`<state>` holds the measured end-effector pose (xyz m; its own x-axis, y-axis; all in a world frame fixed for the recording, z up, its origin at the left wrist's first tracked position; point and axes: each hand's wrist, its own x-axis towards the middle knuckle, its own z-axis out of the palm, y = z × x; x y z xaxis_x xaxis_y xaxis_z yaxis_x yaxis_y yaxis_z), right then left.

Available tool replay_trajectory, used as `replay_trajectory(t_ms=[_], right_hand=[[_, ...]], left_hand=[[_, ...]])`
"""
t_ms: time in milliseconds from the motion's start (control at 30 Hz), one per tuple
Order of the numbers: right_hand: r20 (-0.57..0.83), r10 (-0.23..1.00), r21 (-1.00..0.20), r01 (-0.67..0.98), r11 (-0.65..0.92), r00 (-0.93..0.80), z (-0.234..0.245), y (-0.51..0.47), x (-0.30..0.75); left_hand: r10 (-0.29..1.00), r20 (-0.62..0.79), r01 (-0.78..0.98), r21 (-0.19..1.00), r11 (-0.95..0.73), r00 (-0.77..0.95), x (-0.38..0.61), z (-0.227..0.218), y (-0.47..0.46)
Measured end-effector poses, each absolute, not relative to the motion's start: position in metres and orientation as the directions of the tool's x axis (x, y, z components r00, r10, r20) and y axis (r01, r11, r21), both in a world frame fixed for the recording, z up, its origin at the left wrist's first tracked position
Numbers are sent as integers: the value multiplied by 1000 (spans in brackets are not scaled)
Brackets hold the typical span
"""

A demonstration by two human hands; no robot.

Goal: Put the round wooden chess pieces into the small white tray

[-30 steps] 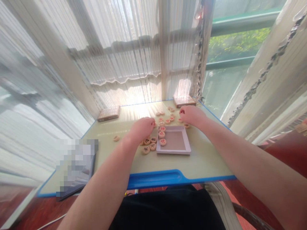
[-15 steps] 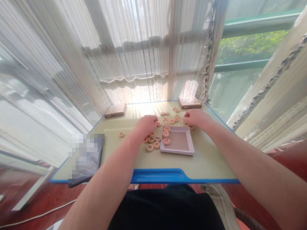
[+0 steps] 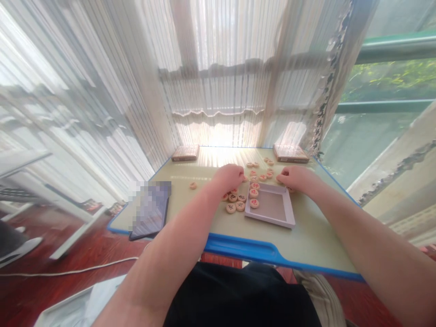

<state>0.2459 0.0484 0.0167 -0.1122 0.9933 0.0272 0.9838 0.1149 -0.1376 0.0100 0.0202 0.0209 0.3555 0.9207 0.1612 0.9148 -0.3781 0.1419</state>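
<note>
My left hand is closed, its fingertips on a round wooden Chinese chess piece behind the box's left edge. Beyond the box's right side, my right hand pinches another chess piece, mostly covered by the fingers. Between the hands stands a shallow white open box. Several red-marked pieces line its left side. Black-marked pieces cluster left of the box, partly under my left forearm. Further pieces lie scattered behind it.
A tablet-like dark slab, partly pixelated, lies at the table's left edge. Flat boxes stand in the back left corner and back right corner. One lone piece sits left of my arm. A blue tray edge runs along the front.
The camera has turned left, so the table and its contents appear further right. Both hands stay in nearly the same places over the table, fingers still at the pieces.
</note>
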Motion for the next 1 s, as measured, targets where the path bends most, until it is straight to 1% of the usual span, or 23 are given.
replay_trajectory(t_ms=[100,267,367,567,600,667,733,800,867,1000], right_hand=[[17,994,-146,983,108,-107,17,49,247],[81,989,-181,974,136,-123,15,48,246],[90,983,-173,969,176,-162,13,48,244],[99,983,-167,971,168,-153,14,45,242],[103,983,-172,971,168,-152,15,45,242],[103,983,-181,969,171,-154,15,44,242],[100,982,-197,965,176,-159,15,44,242],[93,982,-215,960,180,-163,14,44,243],[95,981,-226,956,188,-170,13,46,244],[98,980,-227,955,191,-173,12,46,244]], left_hand=[[925,151,917,150,-370,349,10,22,19],[927,144,917,159,-367,346,12,24,18],[921,163,906,182,-382,355,12,22,19],[906,208,885,221,-410,368,13,15,24],[911,205,883,244,-401,357,13,14,24],[931,182,872,332,-361,316,12,12,26],[959,113,845,454,-282,259,11,10,26],[975,53,814,541,-211,217,11,10,26],[976,53,797,569,-202,210,11,11,24],[961,118,778,567,-271,249,14,14,20]])
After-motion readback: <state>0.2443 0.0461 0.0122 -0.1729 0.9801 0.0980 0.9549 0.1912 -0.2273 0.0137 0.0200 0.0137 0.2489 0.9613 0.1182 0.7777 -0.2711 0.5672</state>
